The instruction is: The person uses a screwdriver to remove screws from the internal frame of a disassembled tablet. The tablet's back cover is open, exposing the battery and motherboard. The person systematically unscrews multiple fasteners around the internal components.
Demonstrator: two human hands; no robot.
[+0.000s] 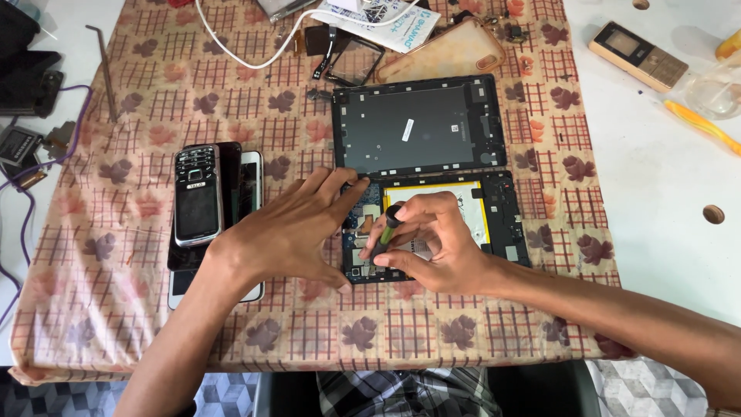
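Observation:
An opened tablet body (502, 220) with a yellow-edged battery and exposed circuit board lies near the table's front edge. Its black back cover (417, 127) lies flat just behind it. My right hand (432, 243) grips a small green-and-black screwdriver (384, 232), held upright with its tip on the board at the tablet's left side. My left hand (289, 232) rests flat on the tablecloth, fingers spread, with fingertips pressing the tablet's upper left corner.
Several old phones (208, 193) are stacked left of my left hand. A clear phone case (448, 50), a small screen frame (353, 60) and a white cable (255, 50) lie at the back. A gold keypad phone (639, 55) sits on the white surface at right.

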